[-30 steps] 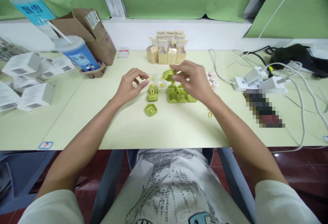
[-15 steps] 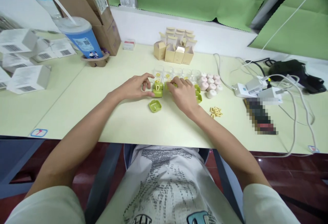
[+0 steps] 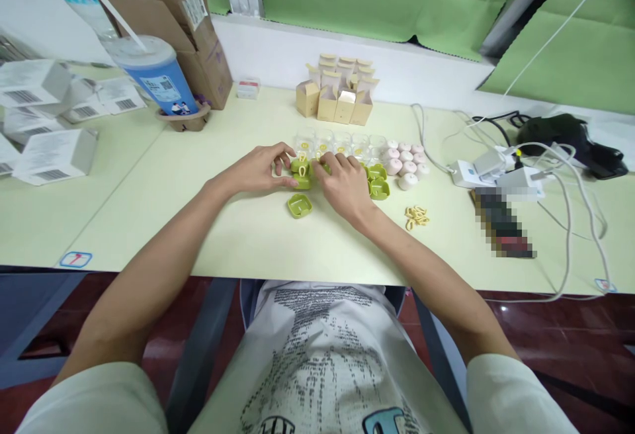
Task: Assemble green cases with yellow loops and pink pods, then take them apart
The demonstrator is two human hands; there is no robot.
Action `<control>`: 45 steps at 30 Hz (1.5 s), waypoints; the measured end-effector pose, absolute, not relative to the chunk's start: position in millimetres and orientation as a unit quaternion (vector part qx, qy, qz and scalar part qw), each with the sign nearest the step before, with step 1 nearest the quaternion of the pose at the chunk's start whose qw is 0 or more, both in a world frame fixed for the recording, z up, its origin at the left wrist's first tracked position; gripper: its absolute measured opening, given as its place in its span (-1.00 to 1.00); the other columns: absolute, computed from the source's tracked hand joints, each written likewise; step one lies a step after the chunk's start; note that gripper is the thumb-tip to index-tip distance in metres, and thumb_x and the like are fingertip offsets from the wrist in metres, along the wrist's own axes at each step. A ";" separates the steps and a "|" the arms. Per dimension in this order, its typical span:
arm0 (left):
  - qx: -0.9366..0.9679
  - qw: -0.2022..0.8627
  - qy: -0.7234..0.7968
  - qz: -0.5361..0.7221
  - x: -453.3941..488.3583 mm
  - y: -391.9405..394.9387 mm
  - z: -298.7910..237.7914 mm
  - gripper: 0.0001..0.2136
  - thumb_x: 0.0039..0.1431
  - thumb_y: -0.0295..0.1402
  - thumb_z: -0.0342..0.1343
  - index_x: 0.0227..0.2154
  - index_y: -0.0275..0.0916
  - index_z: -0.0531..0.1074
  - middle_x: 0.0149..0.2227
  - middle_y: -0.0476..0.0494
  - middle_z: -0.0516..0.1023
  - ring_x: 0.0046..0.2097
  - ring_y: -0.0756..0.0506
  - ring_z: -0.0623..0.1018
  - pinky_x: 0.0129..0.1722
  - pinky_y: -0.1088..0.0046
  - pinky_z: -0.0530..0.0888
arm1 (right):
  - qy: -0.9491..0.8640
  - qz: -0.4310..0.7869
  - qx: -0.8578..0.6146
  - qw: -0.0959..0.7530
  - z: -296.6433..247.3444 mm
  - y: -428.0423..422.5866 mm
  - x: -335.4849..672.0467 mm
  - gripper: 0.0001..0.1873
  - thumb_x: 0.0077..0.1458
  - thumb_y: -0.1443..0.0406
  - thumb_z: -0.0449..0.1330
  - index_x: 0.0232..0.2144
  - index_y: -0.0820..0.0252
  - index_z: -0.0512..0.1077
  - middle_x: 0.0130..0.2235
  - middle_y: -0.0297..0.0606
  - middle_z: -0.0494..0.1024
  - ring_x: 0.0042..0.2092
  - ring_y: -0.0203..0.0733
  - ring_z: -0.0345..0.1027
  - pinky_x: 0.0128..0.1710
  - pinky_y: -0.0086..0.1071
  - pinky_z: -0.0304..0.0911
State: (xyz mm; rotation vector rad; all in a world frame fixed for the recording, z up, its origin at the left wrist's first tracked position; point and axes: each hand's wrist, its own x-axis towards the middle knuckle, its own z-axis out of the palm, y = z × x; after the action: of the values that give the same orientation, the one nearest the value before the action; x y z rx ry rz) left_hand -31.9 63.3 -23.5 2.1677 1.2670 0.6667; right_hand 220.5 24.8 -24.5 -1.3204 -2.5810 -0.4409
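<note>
My left hand point(image 3: 270, 168) lies at the left end of the small green plastic cases point(image 3: 301, 181). Its thumb touches the front case, and its fingers are apart. A pale yellow loop point(image 3: 302, 171) sits on that group. My right hand point(image 3: 344, 186) reaches over the cases from the right, fingers bent down around a green case point(image 3: 326, 167) that they mostly hide. More open green cases point(image 3: 380, 188) stand to the right of this hand. Nearer me, one open green case point(image 3: 299, 206) lies apart on the table.
Clear plastic cups point(image 3: 342, 143) stand behind the hands, with pale pink round pieces point(image 3: 407, 181) beside them. Yellow loops point(image 3: 415, 217) lie in a pile to the right. Small cardboard boxes point(image 3: 335, 103), a blue drink cup point(image 3: 161, 80), white boxes point(image 3: 54, 155) and a power strip point(image 3: 469, 174) surround the work.
My right hand has shifted a little to the left, closer to my left hand, uncovering more open green cases on its right. My left hand has barely moved.
</note>
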 end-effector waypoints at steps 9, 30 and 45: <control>0.819 0.250 0.454 0.247 -34.9 67.3 -31.3 -0.35 0.06 0.25 0.45 -0.02 -0.17 0.61 -0.19 -0.13 0.70 -0.23 -0.15 0.59 -0.17 0.31 0.47 | -0.863 -0.120 -0.485 0.078 -20.9 27.2 223.7 -0.61 0.57 0.45 0.04 0.14 0.24 0.66 0.16 0.07 0.68 0.01 0.07 0.49 -0.13 -0.15 0.16; 0.824 0.235 0.453 0.246 -33.7 69.4 -36.6 -0.33 0.09 0.23 0.42 0.06 -0.20 0.64 -0.17 -0.17 0.72 -0.23 -0.16 0.62 -0.17 0.30 0.52 | -0.875 -0.082 -0.468 0.091 -28.4 34.6 227.6 -0.55 0.47 0.56 -0.02 0.03 0.30 0.66 0.13 0.12 0.64 0.00 0.08 0.47 -0.06 -0.17 0.18; 0.816 0.237 0.454 0.270 -32.8 68.1 -34.8 -0.25 0.16 0.29 0.37 0.18 -0.19 0.47 -0.14 -0.20 0.75 -0.23 -0.14 0.64 -0.19 0.34 0.55 | -0.895 -0.114 -0.375 0.213 -45.6 8.7 228.4 -0.62 0.61 0.37 0.04 -0.07 0.25 0.69 0.03 0.03 0.70 -0.04 0.02 0.37 -0.06 -0.13 0.14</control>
State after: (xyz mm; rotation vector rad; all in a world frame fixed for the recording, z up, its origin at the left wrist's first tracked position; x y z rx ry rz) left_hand -32.8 68.1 -34.8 2.2361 1.2432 0.7393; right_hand 228.4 8.7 -45.6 -1.0414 -2.4841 -0.3151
